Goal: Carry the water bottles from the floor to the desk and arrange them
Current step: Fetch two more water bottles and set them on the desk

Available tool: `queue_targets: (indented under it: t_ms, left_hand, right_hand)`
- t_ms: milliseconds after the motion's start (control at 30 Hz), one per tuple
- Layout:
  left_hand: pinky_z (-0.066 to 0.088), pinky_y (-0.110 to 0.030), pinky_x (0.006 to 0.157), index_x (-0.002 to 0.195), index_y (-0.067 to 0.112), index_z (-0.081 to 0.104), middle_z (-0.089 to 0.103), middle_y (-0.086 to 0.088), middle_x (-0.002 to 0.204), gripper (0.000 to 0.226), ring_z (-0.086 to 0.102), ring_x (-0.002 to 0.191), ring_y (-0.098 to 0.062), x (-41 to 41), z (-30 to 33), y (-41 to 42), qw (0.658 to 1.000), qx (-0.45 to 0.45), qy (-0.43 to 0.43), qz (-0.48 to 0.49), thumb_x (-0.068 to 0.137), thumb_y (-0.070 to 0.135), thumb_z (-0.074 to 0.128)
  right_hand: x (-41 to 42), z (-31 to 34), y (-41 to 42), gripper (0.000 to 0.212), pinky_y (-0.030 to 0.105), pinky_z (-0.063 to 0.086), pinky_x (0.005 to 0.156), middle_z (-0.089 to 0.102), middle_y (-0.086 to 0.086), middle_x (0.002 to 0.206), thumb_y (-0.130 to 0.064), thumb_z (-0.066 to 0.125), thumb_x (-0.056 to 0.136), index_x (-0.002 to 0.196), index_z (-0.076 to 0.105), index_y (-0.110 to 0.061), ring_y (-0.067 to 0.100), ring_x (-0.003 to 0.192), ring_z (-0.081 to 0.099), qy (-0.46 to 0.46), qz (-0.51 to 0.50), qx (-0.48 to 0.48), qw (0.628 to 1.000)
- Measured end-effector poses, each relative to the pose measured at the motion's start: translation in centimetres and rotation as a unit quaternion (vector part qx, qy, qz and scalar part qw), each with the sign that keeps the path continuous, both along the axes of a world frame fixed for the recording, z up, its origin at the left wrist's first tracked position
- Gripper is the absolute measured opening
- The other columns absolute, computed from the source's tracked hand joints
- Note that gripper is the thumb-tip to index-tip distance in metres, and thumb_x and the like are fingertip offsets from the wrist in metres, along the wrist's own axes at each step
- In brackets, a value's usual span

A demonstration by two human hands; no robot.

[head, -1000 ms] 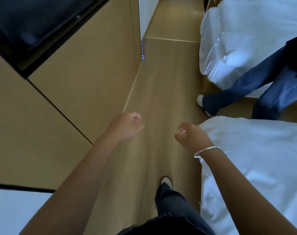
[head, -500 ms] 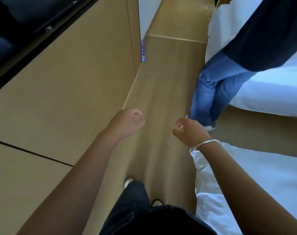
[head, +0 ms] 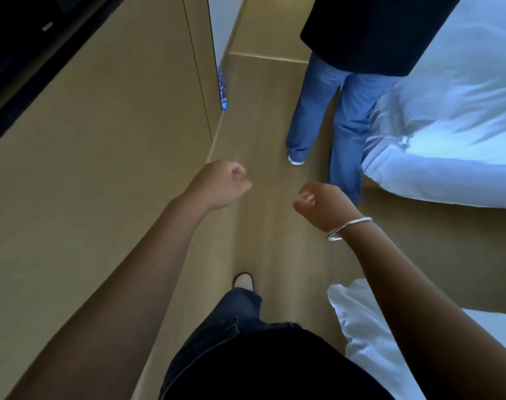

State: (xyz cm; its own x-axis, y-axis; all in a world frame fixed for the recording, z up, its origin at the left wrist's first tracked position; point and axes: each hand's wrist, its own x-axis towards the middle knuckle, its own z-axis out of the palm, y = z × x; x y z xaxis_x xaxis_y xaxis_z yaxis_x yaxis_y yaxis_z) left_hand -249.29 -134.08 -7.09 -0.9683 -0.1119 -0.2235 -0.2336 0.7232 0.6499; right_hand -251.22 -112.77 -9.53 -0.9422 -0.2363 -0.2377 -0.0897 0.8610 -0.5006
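Observation:
A sliver of blue-labelled water bottles (head: 222, 88) shows on the floor ahead, mostly hidden behind the corner of the wooden wall panel. My left hand (head: 217, 187) is held out in front of me with its fingers loosely curled and nothing in it. My right hand (head: 321, 204), with a silver bangle on the wrist, hangs beside it, fingers loosely curled and empty. Both hands are well short of the bottles. The desk is not in view.
A person in blue jeans (head: 326, 111) stands in the aisle ahead on the right. White beds (head: 453, 125) line the right side, another bed corner (head: 358, 321) is near my right arm. Wooden panelling (head: 101, 140) runs along the left. Wooden floor (head: 260, 125) lies between.
I have walked forward along the aisle. The person in jeans has stepped from beside the bed into the aisle ahead. My hands stay empty and in the same pose.

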Motion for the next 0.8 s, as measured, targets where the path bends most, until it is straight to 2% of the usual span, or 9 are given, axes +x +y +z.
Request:
queue_targets:
  t_ms: [100, 233, 400, 633, 800]
  left_hand:
    - [0.039, -0.022, 0.078, 0.107, 0.018, 0.064, 0.058, 0.004, 0.098, 0.027, 0.057, 0.092, -0.015, -5.2, 0.1, -1.8, 1.000, 0.009, -0.006, -0.016, 0.083, 0.028, 0.063]
    - [0.038, -0.022, 0.078, 0.110, 0.016, 0.063, 0.057, 0.005, 0.099, 0.029, 0.055, 0.092, -0.014, -10.4, -0.4, -3.9, 0.999, 0.010, -0.028, -0.025, 0.083, 0.028, 0.063]
    - [0.041, -0.024, 0.081, 0.106, 0.017, 0.064, 0.058, 0.005, 0.098, 0.026, 0.057, 0.094, -0.015, -15.4, -1.6, -6.0, 0.998, 0.020, -0.047, -0.030, 0.082, 0.028, 0.064]
    - [0.039, -0.024, 0.078, 0.099, 0.021, 0.064, 0.059, 0.006, 0.095, 0.019, 0.057, 0.090, -0.014, -23.8, -3.4, -8.2, 0.998, 0.019, -0.059, -0.016, 0.081, 0.030, 0.065]
    - [0.039, -0.024, 0.080, 0.107, 0.017, 0.063, 0.059, 0.005, 0.101, 0.028, 0.056, 0.094, -0.014, -32.8, -4.1, -8.4, 0.998, 0.016, -0.058, -0.006, 0.083, 0.030, 0.063]
  right_hand:
    - [-4.5, 0.4, -2.1, 0.031, 0.029, 0.043, 0.085, 0.066, 0.006, 0.107, -0.030, 0.059, 0.082, 0.108, 0.062, -0.014, 0.023, 0.101, 0.060, 0.004, -0.018, 0.002, 1.000]
    - [-9.0, 0.6, -3.9, 0.031, 0.032, 0.046, 0.087, 0.066, 0.006, 0.106, -0.031, 0.059, 0.083, 0.108, 0.062, -0.013, 0.024, 0.099, 0.060, -0.008, -0.019, 0.009, 1.000]
    - [-14.2, 0.1, -5.1, 0.031, 0.033, 0.047, 0.089, 0.066, 0.006, 0.106, -0.030, 0.059, 0.083, 0.109, 0.062, -0.013, 0.024, 0.100, 0.060, -0.030, -0.026, 0.019, 0.999]
    - [-22.7, -1.6, -6.6, 0.032, 0.033, 0.048, 0.088, 0.064, 0.004, 0.109, -0.031, 0.057, 0.085, 0.111, 0.060, -0.014, 0.020, 0.099, 0.059, -0.052, -0.007, 0.017, 0.998]
    - [-32.0, -2.6, -6.5, 0.033, 0.036, 0.048, 0.089, 0.063, 0.005, 0.111, -0.032, 0.057, 0.086, 0.114, 0.059, -0.013, 0.022, 0.100, 0.059, -0.057, 0.006, 0.018, 0.998]
